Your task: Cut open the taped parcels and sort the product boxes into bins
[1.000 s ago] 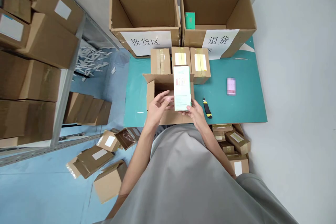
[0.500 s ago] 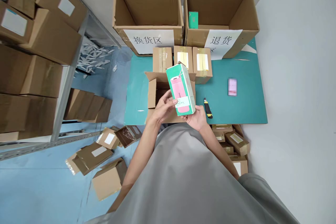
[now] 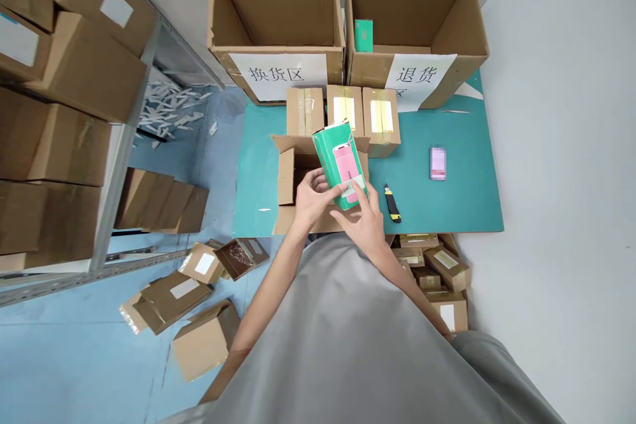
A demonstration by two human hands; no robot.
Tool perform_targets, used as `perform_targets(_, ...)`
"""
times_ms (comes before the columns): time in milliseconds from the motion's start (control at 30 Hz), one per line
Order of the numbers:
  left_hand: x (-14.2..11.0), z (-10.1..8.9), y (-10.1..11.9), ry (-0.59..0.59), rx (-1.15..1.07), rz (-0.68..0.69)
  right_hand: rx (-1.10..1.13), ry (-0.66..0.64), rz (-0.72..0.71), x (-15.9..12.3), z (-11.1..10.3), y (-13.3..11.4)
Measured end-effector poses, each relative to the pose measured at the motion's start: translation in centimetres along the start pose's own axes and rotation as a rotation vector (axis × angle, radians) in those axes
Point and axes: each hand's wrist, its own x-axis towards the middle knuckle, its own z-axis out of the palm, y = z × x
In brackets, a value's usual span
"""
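A green product box point(image 3: 330, 149) with a pink bottle-like item printed on it is held tilted in front of me. My left hand point(image 3: 314, 199) grips its left side and lower edge, the thumb across the front. My right hand point(image 3: 365, 218) is on the lower right, fingers lying over the printed face and thumb apart; whether it bears any weight I cannot tell. Beneath the box stands an open cardboard carton point(image 3: 287, 175), its inside partly hidden by the box and my hands. A black and yellow utility knife point(image 3: 392, 204) lies right of my right hand.
Two large open cartons point(image 3: 278, 50) point(image 3: 368, 63) with paper signs stand at the back; the right one holds a small green box point(image 3: 364, 36). Several taped cartons point(image 3: 305, 112) sit before them. A phone-like item point(image 3: 438, 163) lies on the green table point(image 3: 462, 205). Loaded shelves point(image 3: 119, 165) rise left.
The green box has turned in my hands, so its white side no longer shows. My right hand has moved from the bottom corner onto the front face.
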Motion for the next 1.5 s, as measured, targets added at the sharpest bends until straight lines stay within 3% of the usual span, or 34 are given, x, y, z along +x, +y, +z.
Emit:
perform_targets(67,-0.6,0.6,0.1,0.012,0.006,0.011,-0.169,0.043,-0.016,0.2,0.4,0.2)
perform_targets(133,-1.1,0.5,0.6,-0.004,-0.01,0.028,-0.163,0.087,-0.011,0.6,0.5,0.5)
perform_targets(267,-1.4,-1.4,1.9,-0.068,-0.106,0.017,0.339,0.074,0.082,1.5,0.0,0.8)
perform_targets(400,-0.7,-3.2,2.2,-0.151,-0.217,-0.088,0.898,-0.107,0.373,1.7,-0.3,1.2)
perform_targets(500,-0.3,-3.2,1.7,-0.273,-0.296,-0.199,1.128,-0.171,0.554,1.5,-0.1,2.1)
perform_targets(600,-0.2,-2.8,1.4,-0.288,-0.324,-0.215,1.226,-0.174,0.653,1.4,0.1,2.9)
perform_targets(767,-0.4,-2.8,1.2,-0.27,-0.33,-0.2,1.158,-0.169,0.606,1.3,0.0,3.0)
perform_targets(900,-1.1,-2.9,0.5,-0.228,-0.317,-0.226,0.939,-0.141,0.416,1.4,-0.2,2.1)
perform_targets(1067,-2.8,-2.4,-0.5,-0.279,-0.36,-0.238,0.574,0.006,0.211,1.0,0.4,0.9)
perform_targets(1167,-2.9,-2.7,-1.2,-0.212,-0.417,-0.227,0.496,-0.097,0.174,1.0,0.2,0.5)
perform_targets(1333,-2.5,-5.2,-2.9,-0.177,-0.577,-0.353,0.456,-0.166,0.19,4.7,-0.9,1.1)
perform_targets(1500,-3.2,-6.4,-3.4,-0.314,-0.595,-0.461,0.64,-0.276,0.125,9.7,0.2,1.8)
